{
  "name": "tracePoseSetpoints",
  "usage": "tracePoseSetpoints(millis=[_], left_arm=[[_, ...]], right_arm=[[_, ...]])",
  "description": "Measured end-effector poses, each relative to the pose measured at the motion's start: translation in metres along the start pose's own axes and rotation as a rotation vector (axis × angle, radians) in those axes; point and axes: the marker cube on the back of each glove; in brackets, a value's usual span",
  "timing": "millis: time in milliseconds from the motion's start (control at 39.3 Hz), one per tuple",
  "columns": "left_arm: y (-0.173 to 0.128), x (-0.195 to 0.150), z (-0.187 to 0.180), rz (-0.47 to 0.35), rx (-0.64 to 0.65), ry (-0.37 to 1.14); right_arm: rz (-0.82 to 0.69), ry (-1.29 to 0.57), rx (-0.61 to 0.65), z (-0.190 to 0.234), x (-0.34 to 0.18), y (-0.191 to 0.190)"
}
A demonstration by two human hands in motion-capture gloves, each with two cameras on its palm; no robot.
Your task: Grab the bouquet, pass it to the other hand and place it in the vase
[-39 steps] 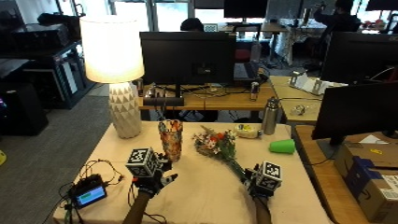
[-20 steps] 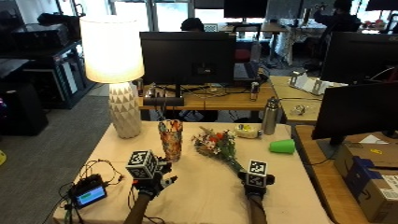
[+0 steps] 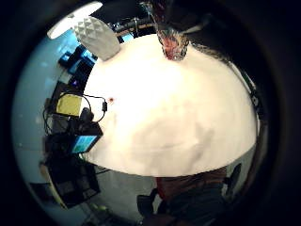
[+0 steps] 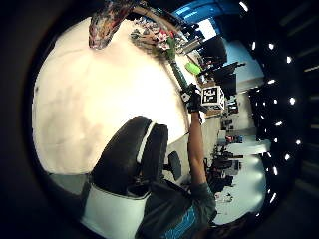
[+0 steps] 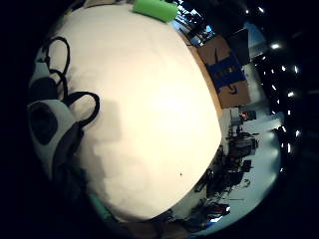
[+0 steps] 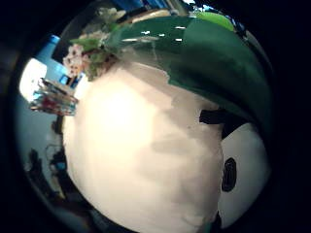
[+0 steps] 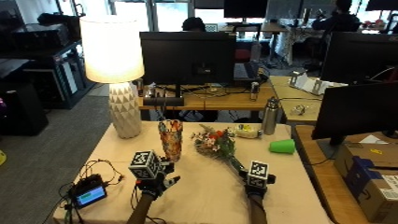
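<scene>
Bouquet of small pink, white and red flowers with green wrapped stems (image 7: pixel 216 144) lies on the beige table (image 7: pixel 205 196), flower heads beside the tall multicoloured glass vase (image 7: pixel 171 139). Right hand (image 7: pixel 255 183) sits at the stem end; the green wrap fills its thumb-side palm view, but finger closure cannot be told. Left hand (image 7: pixel 157 179) hovers near the vase, fingers spread, holding nothing.

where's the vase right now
In the outside view the vase stands upright on the table, just left of the bouquet and beyond the left hand.
</scene>
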Motion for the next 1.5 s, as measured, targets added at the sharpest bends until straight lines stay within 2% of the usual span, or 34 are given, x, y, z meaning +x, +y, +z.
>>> tracePoseSetpoints(millis=[178,356,560,763,890,1018,1145,1247,1374,1501], left_arm=[[0.005,0.026,-0.019,0.014,0.019,0.080],[0.003,0.058,-0.045,0.082,0.100,0.172],[-0.003,0.106,-0.088,0.156,0.219,0.465],[-0.024,0.144,-0.115,0.210,0.301,0.675],[-0.038,0.174,-0.125,0.342,0.316,0.907],[-0.052,0.190,-0.120,0.238,0.225,0.989],[-0.069,0.197,-0.121,0.275,0.228,1.039],[-0.066,0.205,-0.133,0.257,0.220,1.093],[-0.076,0.205,-0.135,0.373,0.298,1.094],[-0.075,0.206,-0.130,0.233,0.181,1.248]], right_arm=[[0.022,-0.197,0.041,-0.019,0.007,0.001],[0.027,-0.537,0.151,-0.066,0.002,0.010],[-0.070,-0.976,0.278,-0.138,-0.020,0.023],[-0.225,-1.203,0.346,-0.165,-0.050,0.024],[-0.303,-1.287,0.344,-0.175,-0.074,0.032],[-0.406,-1.404,0.308,-0.183,-0.102,0.046],[-0.557,-1.503,0.320,-0.195,-0.123,0.061],[-0.591,-1.462,0.304,-0.192,-0.133,0.065],[-0.649,-1.481,0.251,-0.198,-0.146,0.073],[-0.688,-1.523,0.202,-0.197,-0.162,0.078]])
